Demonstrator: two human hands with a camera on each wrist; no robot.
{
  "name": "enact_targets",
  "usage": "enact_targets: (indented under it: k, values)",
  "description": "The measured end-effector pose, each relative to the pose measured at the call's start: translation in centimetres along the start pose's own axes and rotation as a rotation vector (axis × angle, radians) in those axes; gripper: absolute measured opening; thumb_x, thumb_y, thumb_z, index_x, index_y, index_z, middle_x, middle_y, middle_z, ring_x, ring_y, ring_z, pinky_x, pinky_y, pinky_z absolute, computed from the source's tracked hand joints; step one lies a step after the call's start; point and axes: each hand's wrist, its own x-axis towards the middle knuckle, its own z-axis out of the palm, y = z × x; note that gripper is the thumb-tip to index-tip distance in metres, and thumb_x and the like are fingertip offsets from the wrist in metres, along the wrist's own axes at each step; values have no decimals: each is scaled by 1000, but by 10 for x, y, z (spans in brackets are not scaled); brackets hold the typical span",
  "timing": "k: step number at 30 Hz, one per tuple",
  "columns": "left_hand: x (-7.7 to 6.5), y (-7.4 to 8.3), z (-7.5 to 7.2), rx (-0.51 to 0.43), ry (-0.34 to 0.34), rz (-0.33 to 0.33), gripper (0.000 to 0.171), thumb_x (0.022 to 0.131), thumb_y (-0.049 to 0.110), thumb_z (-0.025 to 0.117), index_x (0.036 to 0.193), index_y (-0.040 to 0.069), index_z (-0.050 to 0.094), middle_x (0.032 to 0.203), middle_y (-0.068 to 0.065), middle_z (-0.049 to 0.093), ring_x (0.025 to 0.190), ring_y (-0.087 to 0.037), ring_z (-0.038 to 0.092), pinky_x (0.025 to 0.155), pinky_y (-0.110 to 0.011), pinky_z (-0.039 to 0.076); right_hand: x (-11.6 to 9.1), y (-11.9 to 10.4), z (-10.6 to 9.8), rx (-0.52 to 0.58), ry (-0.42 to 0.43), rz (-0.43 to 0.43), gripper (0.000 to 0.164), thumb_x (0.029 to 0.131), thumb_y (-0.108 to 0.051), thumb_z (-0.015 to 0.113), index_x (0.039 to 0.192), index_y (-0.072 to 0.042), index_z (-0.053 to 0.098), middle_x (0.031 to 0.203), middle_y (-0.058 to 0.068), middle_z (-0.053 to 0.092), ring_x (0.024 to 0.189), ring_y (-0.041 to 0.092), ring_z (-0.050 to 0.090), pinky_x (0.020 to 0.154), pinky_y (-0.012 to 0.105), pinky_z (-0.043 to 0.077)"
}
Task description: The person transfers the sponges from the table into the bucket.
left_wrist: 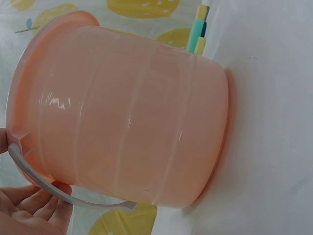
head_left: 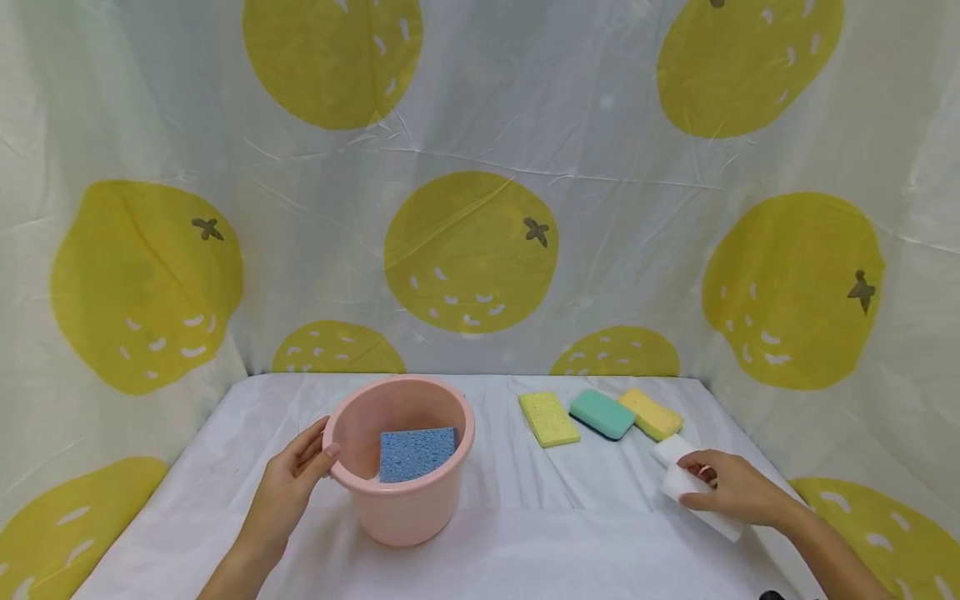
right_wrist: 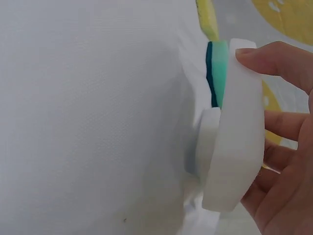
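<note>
Your left hand [head_left: 288, 477], close at the lower left of the frame, steadies the pink bucket [head_left: 408, 510], thumb on the rim and fingers bent against the outer side, beneath the pale handle [left_wrist: 93, 203]. At the lower right, your right hand [head_left: 731, 486] clamps the nearer white sponge [right_wrist: 234, 132] between thumb and fingers; a second white sponge [right_wrist: 208, 142] lies just behind it. From these angles you cannot be sure whether the held one is fully off the white cloth [head_left: 525, 550]. Farther back, right of centre, lie a lime sponge [head_left: 550, 419], a green sponge [head_left: 602, 411] and a yellow sponge [head_left: 651, 414].

Your bucket stands upright, left of centre, with its mouth open and a blue sponge [head_left: 417, 455] inside. Judging by that, you look to be at the pick-up step for another sponge. The next move probably calls for raising it clear of its white neighbour, then carrying it leftward above the rim and letting go over the opening, with your left hand bracing the bucket against a tip.
</note>
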Motion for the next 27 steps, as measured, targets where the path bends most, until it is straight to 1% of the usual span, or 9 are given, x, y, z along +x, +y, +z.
enact_targets:
  k: [5, 7, 13, 17, 20, 22, 27]
  values:
    - [0, -1, 0, -4, -1, -1, 61, 107, 23, 62, 158, 0, 38, 152, -23, 49, 121, -3, 59, 93, -16, 48, 2, -1, -2, -13, 24, -20, 52, 81, -30, 89, 118, -1, 69, 100, -1, 64, 88, 18, 58, 73, 31, 51]
    - [0, -2, 0, -5, 1, -2, 61, 107, 23, 63, 158, 0, 38, 151, -23, 49, 121, -3, 59, 93, -16, 49, 4, -2, -4, -9, 22, -16, 51, 81, -31, 89, 118, -1, 69, 99, -2, 63, 88, 17, 57, 72, 30, 51]
    - [0, -2, 0, -4, 1, 0, 62, 106, 24, 63, 158, 0, 38, 151, -22, 49, 121, -4, 60, 93, -16, 48, 10, -5, -6, -10, 15, -42, 49, 81, -30, 88, 117, -3, 69, 98, -4, 63, 86, 14, 56, 70, 29, 49]
    - [0, -2, 0, -2, 1, 5, 62, 106, 24, 63, 158, 0, 38, 151, -23, 49, 121, -4, 59, 93, -16, 48, 14, -8, -8, -12, 44, -86, 49, 80, -30, 89, 117, -5, 69, 100, -5, 62, 86, 10, 55, 70, 28, 49]
    - [0, -2, 0, -1, 0, 9, 62, 107, 24, 63, 157, -1, 38, 151, -23, 49, 121, -3, 59, 93, -16, 48, 17, -13, -11, -16, 62, -125, 51, 79, -28, 90, 118, -3, 69, 101, -6, 62, 87, 11, 55, 70, 29, 49]
    - [0, -2, 0, 0, 0, 8, 62, 107, 24, 63, 158, -1, 38, 152, -23, 49, 121, -2, 59, 93, -16, 48, 20, -17, -13, -19, 63, -133, 52, 79, -29, 90, 119, -3, 69, 101, -6, 62, 89, 12, 55, 71, 30, 49]
    - [0, -1, 0, -3, 0, 8, 61, 107, 23, 63, 157, -1, 38, 151, -23, 49, 121, -3, 59, 93, -16, 49, 29, -29, -16, -16, 52, -125, 54, 79, -32, 90, 120, -4, 68, 100, -6, 61, 91, 15, 54, 74, 31, 48]
